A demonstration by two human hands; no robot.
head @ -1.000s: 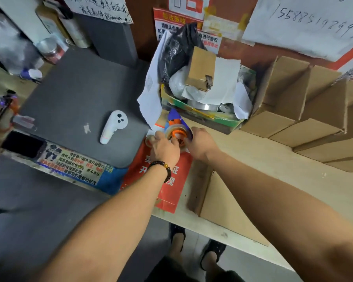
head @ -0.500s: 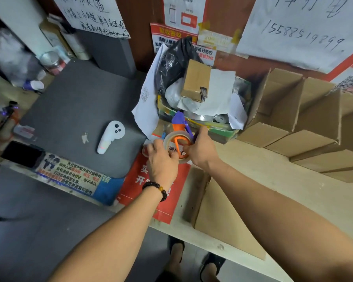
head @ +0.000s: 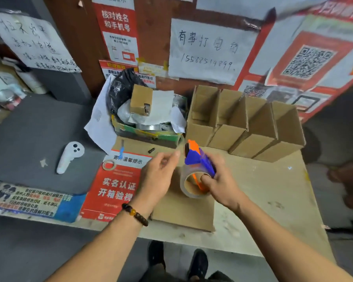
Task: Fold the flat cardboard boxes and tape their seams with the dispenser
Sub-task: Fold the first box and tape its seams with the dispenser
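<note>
Dispenser (head: 199,171) above flat box (head: 183,210), folded boxes (head: 245,127) behind, controller (head: 69,156) left

Both hands have lifted the tape dispenser (head: 198,171) above the flat cardboard box (head: 183,210).

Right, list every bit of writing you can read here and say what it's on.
"核对姓名和手机号": red wall poster.
"有事打电话 15588519899": handwritten white sheet.
"寄件温馨提示", "实名认证 开箱验视": red notice on the table.
Left handwritten sheet, blue strip, QR posters: too blurred to read.
</note>
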